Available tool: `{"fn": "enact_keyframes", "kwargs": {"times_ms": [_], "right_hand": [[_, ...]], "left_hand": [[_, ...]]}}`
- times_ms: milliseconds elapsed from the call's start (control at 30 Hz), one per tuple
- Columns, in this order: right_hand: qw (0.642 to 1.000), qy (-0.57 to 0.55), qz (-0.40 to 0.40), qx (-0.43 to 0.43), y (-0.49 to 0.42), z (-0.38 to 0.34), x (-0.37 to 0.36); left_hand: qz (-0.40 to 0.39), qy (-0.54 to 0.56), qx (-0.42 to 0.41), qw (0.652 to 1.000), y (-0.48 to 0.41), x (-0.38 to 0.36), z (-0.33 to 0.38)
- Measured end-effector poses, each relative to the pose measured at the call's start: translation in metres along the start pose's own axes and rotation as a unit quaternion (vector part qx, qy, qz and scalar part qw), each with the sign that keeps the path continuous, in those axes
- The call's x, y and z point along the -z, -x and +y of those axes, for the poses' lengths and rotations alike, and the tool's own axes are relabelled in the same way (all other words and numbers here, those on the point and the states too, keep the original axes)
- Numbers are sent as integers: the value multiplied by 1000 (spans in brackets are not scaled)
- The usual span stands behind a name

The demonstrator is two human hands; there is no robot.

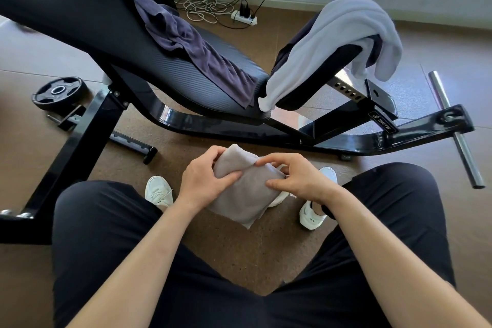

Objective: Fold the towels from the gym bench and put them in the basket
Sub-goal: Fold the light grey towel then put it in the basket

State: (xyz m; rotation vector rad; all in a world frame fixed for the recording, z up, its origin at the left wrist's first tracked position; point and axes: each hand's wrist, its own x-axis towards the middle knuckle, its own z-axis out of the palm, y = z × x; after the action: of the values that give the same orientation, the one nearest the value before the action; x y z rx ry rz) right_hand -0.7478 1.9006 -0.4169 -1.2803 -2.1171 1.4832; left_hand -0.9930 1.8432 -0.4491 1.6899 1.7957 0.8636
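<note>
A folded beige towel (247, 189) is held in the air between my knees. My left hand (205, 176) grips its left edge, thumb on top. My right hand (295, 178) pinches its top right corner and presses on its right side. Ahead stands the black gym bench (170, 72). A dark purple towel (191, 48) lies crumpled along its seat. A pale lavender towel (332, 45) is draped over the raised pad at the right end, with a dark cloth partly hidden under it. No basket is in view.
A black weight plate (60, 92) lies on the floor at the left. A chrome bar (455, 128) sticks out of the bench foot at right. A power strip (243, 17) with coiled cables sits by the far wall. My white shoes (158, 192) rest on brown flooring.
</note>
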Motion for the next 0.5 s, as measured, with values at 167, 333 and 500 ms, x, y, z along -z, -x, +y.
{"fn": "enact_keyframes", "kwargs": {"times_ms": [167,333,500], "right_hand": [[995,-70,48,-45,-1,0,-1],[983,-164,41,-71,1,-1,-1],[942,-315,31,-110,2,-8,0]], "left_hand": [[16,-63,-100,993,6,-4,9],[-54,-63,-151,985,13,-10,9],[-50,-96,-185,977,13,-14,8]]}}
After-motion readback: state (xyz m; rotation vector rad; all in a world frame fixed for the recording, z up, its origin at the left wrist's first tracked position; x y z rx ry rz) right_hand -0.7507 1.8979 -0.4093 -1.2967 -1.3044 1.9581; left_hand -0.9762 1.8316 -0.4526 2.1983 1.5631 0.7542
